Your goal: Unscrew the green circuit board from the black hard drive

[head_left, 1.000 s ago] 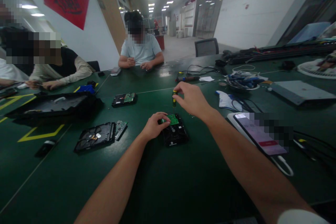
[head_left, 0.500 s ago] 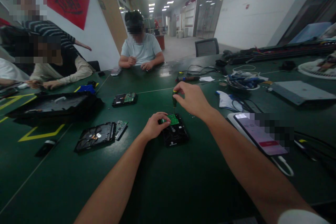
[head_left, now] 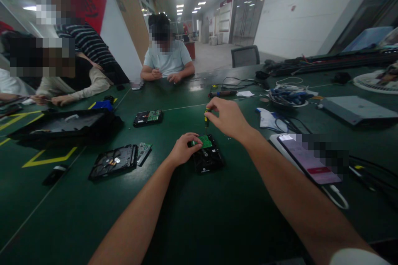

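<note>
A black hard drive [head_left: 207,158] with a green circuit board [head_left: 205,140] on top lies on the dark green table [head_left: 199,215] in front of me. My left hand [head_left: 183,148] grips the drive's left far corner, fingers curled on it. My right hand [head_left: 228,118] pinches the top of a small yellow and black screwdriver [head_left: 206,119], which stands upright with its tip on the circuit board.
Two more hard drives [head_left: 147,117] [head_left: 113,160] and a loose board [head_left: 143,152] lie to the left, beside a black tray [head_left: 62,123]. A phone [head_left: 307,158] with a white cable, a bowl of cables [head_left: 287,95] and a grey device [head_left: 353,109] sit right. Three people sit or stand across and left.
My hands and the screwdriver stay almost in place on the drive. A person in a striped shirt at the far left has moved further into view.
</note>
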`<state>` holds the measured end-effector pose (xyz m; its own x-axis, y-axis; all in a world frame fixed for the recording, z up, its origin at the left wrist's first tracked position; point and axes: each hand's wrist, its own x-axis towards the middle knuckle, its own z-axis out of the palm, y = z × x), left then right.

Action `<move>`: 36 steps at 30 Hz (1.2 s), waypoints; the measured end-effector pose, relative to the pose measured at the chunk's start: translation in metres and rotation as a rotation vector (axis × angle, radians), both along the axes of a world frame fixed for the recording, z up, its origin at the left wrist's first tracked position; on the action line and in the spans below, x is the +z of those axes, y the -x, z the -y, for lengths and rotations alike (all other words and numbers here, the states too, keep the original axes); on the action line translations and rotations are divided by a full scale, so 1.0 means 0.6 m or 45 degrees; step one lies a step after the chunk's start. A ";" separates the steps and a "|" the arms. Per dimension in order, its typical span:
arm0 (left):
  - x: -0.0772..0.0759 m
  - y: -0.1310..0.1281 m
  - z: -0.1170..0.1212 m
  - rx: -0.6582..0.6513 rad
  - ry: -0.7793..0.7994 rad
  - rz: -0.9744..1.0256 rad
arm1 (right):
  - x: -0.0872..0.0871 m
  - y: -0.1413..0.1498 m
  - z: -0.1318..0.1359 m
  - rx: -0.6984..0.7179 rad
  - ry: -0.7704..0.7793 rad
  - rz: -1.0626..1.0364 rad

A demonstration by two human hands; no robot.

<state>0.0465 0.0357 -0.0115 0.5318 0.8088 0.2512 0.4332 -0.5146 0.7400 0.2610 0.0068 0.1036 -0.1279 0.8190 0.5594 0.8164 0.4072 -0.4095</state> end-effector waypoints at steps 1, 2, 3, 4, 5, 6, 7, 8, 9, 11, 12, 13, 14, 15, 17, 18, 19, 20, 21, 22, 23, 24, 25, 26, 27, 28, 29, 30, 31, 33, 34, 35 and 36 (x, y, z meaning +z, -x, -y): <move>0.001 0.000 0.000 0.003 0.003 -0.001 | 0.000 0.000 0.001 0.013 -0.006 0.008; 0.001 0.000 0.001 0.006 0.004 -0.002 | 0.000 0.000 0.001 0.027 -0.016 0.021; 0.002 -0.001 0.001 0.007 0.004 -0.004 | 0.000 0.000 0.002 0.037 -0.026 0.034; 0.002 -0.001 0.001 0.008 0.003 -0.005 | 0.000 0.000 0.002 0.041 -0.033 0.049; 0.002 -0.001 0.001 0.011 0.002 -0.006 | -0.001 0.000 0.002 0.036 -0.037 0.060; 0.002 -0.001 0.002 0.012 0.001 -0.008 | -0.001 0.000 0.002 0.029 -0.038 0.067; 0.002 -0.001 0.001 0.013 -0.002 -0.010 | -0.002 0.000 0.002 0.020 -0.039 0.068; 0.002 0.000 0.001 0.014 -0.005 -0.011 | -0.003 0.000 0.001 0.011 -0.036 0.062; 0.001 0.000 0.001 0.014 -0.007 -0.012 | -0.004 0.000 0.000 0.004 -0.031 0.046; 0.001 0.000 0.001 0.011 -0.013 -0.017 | -0.005 -0.001 -0.002 -0.004 -0.013 0.001; 0.001 0.000 0.001 0.012 -0.016 -0.019 | -0.005 -0.001 -0.003 -0.005 -0.007 -0.016; 0.001 0.000 0.001 0.013 -0.019 -0.020 | -0.005 -0.002 -0.003 0.000 -0.005 -0.023; 0.001 0.000 0.001 0.012 -0.021 -0.019 | -0.005 -0.002 -0.003 0.011 -0.009 -0.019; 0.001 0.000 0.001 0.010 -0.024 -0.018 | -0.004 -0.002 -0.002 0.022 -0.017 -0.007; 0.001 0.000 0.001 0.006 -0.028 -0.016 | -0.002 -0.001 0.000 0.035 -0.034 0.029; 0.001 0.000 0.001 0.004 -0.030 -0.015 | -0.002 -0.001 0.001 0.034 -0.040 0.044; 0.001 0.001 0.001 0.003 -0.030 -0.014 | -0.001 -0.001 0.001 0.027 -0.042 0.053; 0.000 0.001 0.001 0.004 -0.030 -0.011 | -0.001 0.000 0.001 0.016 -0.041 0.056; 0.000 0.001 0.001 0.004 -0.030 -0.007 | -0.001 0.000 0.001 0.003 -0.035 0.051; 0.000 0.001 0.000 0.004 -0.030 -0.004 | -0.001 0.000 0.001 -0.008 -0.026 0.040; -0.001 0.001 0.000 0.002 -0.029 -0.003 | -0.001 -0.001 0.000 -0.017 -0.018 0.027; -0.001 0.001 0.000 0.000 -0.027 -0.003 | -0.002 -0.001 0.000 -0.020 -0.013 0.017; -0.001 0.001 0.000 -0.001 -0.027 -0.003 | -0.002 -0.001 -0.001 -0.016 -0.011 0.012; -0.001 0.001 0.000 0.000 -0.026 -0.004 | -0.002 -0.001 -0.001 -0.005 -0.014 0.014; 0.000 0.001 0.000 0.002 -0.025 -0.007 | -0.002 -0.002 0.000 0.011 -0.018 0.020; 0.000 0.001 0.000 0.004 -0.022 -0.008 | -0.002 -0.002 0.000 0.027 -0.023 0.029; 0.001 0.001 0.000 0.005 -0.017 -0.009 | -0.002 -0.002 0.000 0.036 -0.029 0.040; 0.001 0.001 0.001 0.005 -0.013 -0.009 | -0.002 -0.001 0.000 0.038 -0.035 0.050; 0.002 0.001 0.001 0.004 -0.008 -0.010 | -0.003 -0.001 0.000 0.034 -0.040 0.059; 0.002 0.001 0.001 0.006 -0.007 -0.012 | -0.003 -0.001 0.000 0.016 -0.048 0.062; 0.002 0.001 0.001 0.006 -0.010 -0.014 | -0.004 -0.001 -0.001 0.002 -0.046 0.055; 0.001 0.001 0.001 0.006 -0.013 -0.016 | -0.004 0.000 -0.002 -0.011 -0.040 0.040; 0.001 0.001 0.001 0.007 -0.017 -0.016 | -0.004 0.000 -0.002 -0.024 -0.031 0.022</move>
<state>0.0460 0.0351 -0.0110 0.5308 0.8082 0.2549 0.4453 -0.5219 0.7275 0.2613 0.0080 0.1009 -0.1222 0.8074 0.5772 0.8308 0.4013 -0.3855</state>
